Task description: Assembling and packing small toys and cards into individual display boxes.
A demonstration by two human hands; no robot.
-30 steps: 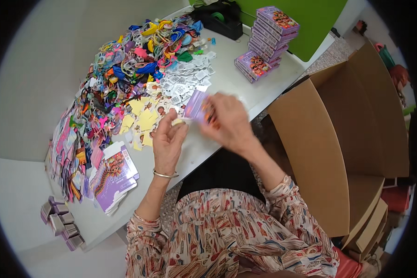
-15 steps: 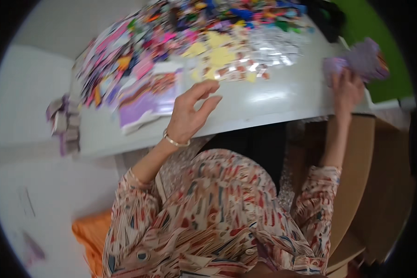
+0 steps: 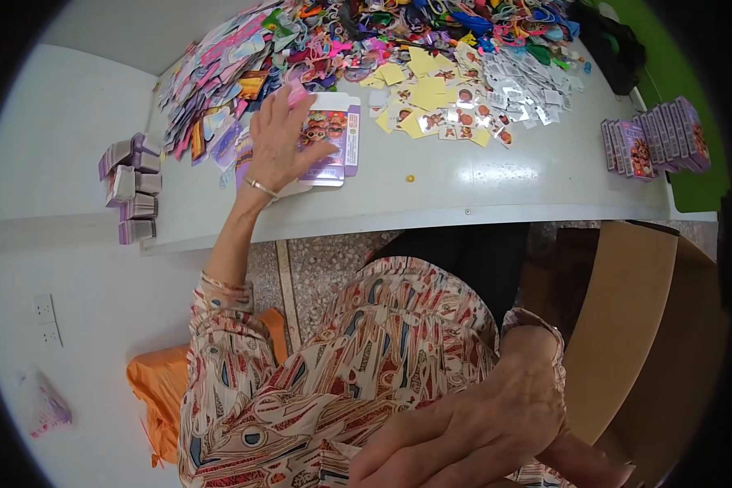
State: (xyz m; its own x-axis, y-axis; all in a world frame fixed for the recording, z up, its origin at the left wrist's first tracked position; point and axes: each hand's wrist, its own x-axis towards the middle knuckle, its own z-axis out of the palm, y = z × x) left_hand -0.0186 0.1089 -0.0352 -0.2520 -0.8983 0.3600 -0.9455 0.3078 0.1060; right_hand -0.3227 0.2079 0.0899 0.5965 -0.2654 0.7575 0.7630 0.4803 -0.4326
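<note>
My left hand (image 3: 281,145) is over flat, unfolded purple-and-white cartons (image 3: 328,142) on the left part of the table, fingers spread and thumb apart. Just at its fingertips shows a small pink piece (image 3: 298,93); whether I touch it, I cannot tell. Close to the camera, in front of my patterned shirt, is my right hand (image 3: 480,415), fingers stretched out, thumb apart and nothing seen in it. Small purple filled boxes (image 3: 657,140) stand in a row at the table's right end, away from both hands.
Colourful cards (image 3: 220,69), a heap of small trinkets (image 3: 366,41), yellow and picture stickers (image 3: 431,93) and silvery packets (image 3: 530,88) cover the table's far side. More purple-grey boxes (image 3: 134,191) are at the left edge. Below right stands an open cardboard box (image 3: 622,325); an orange bag (image 3: 159,390) lies lower left.
My right hand has left the purple boxes at the right and come back toward my chest. My left hand has moved left onto the flat cartons, its fingers spreading.
</note>
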